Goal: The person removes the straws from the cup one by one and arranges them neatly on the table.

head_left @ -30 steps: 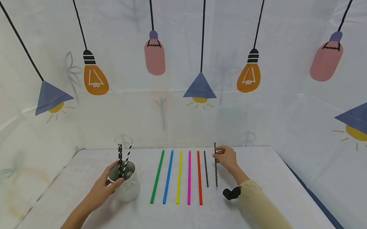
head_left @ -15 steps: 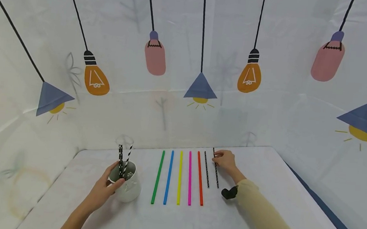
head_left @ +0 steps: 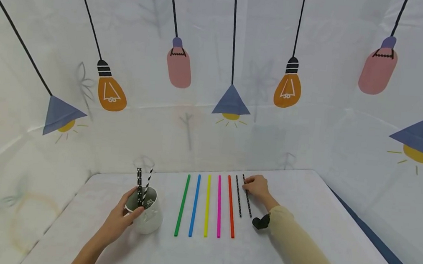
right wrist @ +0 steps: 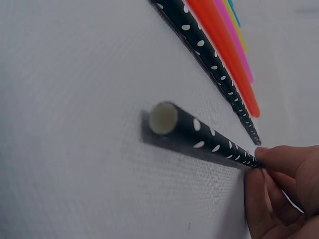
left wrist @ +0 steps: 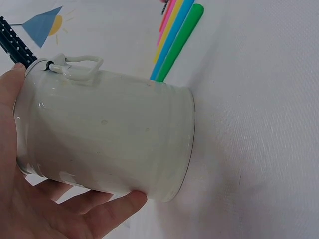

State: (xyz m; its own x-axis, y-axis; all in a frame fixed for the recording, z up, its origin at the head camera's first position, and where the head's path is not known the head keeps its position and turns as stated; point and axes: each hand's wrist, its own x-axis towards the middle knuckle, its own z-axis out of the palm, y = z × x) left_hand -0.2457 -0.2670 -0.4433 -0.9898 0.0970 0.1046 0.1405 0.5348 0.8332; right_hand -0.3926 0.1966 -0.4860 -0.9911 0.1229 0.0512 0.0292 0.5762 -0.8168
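My left hand (head_left: 118, 217) grips a white cup (left wrist: 109, 129), thumb at the rim and fingers around its side. Inside it stand black straws with white dots (head_left: 139, 186) and a black-and-white striped straw (head_left: 147, 185). On the right, my right hand (head_left: 258, 187) pinches the far part of a black dotted straw (right wrist: 209, 142) between thumb and fingers, close over the table. Left of it lies a second black dotted straw (head_left: 238, 196), roughly parallel. Further left is a row of plain straws: red (head_left: 231, 207), pink (head_left: 219, 206), yellow (head_left: 207, 205), blue (head_left: 194, 206) and green (head_left: 182, 205).
A white-covered table (head_left: 192, 260) carries everything. Behind it hangs a white sheet (head_left: 202, 148) printed with lamps and bulbs. A black strap piece (head_left: 261, 222) sits at my right wrist.
My right hand has lowered the dotted straw and shifted its far end slightly left, lining it up beside the other dotted one. The left hand and cup have stayed nearly still.
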